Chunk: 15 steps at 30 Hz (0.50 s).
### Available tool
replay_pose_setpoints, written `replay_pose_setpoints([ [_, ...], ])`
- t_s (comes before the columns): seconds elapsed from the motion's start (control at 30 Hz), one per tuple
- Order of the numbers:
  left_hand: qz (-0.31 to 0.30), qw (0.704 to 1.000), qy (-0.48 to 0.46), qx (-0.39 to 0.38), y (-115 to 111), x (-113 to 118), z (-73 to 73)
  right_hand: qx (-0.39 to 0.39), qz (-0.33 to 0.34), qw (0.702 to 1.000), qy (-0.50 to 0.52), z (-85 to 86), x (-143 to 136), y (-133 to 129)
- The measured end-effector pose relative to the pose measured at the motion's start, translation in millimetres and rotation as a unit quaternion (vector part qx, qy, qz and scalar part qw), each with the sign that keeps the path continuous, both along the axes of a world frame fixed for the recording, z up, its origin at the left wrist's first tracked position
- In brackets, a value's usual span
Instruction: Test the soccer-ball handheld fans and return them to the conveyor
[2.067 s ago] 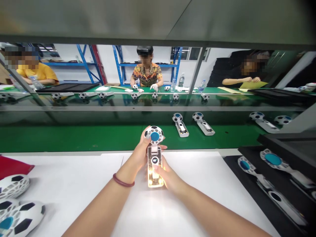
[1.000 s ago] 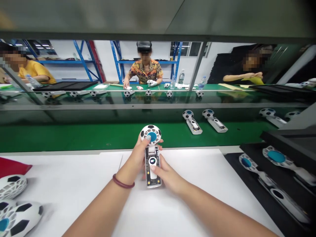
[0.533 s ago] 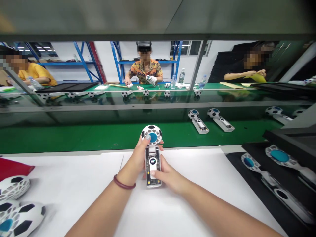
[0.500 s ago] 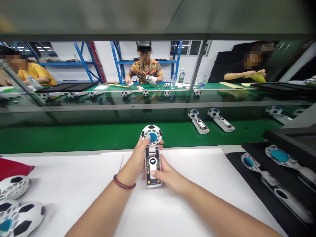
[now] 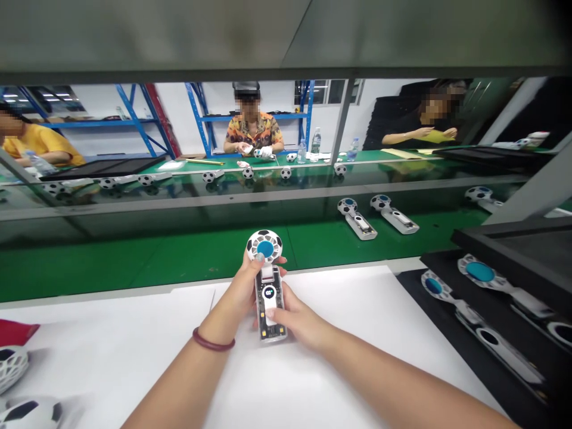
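Observation:
A handheld fan (image 5: 269, 275) with a football-patterned head, a blue round centre and a see-through body is held upright above the white table sheet. My left hand (image 5: 245, 286) grips it around the neck from the left, thumb at the lower rim of the head. Around the body's lower right side is my right hand (image 5: 298, 317), its thumb on the white strip under the round display, which is lit and seems to read 100. Most of the fingers are hidden behind the fan.
Football-patterned shells (image 5: 31, 414) lie at lower left near a red piece (image 5: 16, 332). More fans rest in a black foam tray (image 5: 411, 286) at right. Two fans (image 5: 357, 219) lie on the green belt (image 5: 201, 247). Co-workers (image 5: 254, 131) sit opposite, under a low overhead panel (image 5: 223, 36).
The view has swung slightly right. My left thumb has slid down from the blue centre to the head's lower rim. The co-worker opposite has brought both hands together.

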<state>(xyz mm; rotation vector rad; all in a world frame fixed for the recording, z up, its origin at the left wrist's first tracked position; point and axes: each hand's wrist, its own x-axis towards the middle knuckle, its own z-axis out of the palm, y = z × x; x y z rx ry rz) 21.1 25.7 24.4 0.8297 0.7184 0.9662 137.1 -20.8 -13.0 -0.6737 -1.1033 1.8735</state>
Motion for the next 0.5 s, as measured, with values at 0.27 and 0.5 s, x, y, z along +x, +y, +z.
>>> replay_pose_setpoints([
  [0.27,-0.114,0.99,0.066,0.043,6.9,-11.5,-4.5,-0.002,0.028,0.999,0.015,0.8,0.9,1.4],
  [0.5,-0.104,0.978,0.171,0.065,-2.2,-24.3,24.6,0.091,0.098,0.991,-0.027,4.2,11.6,1.9],
])
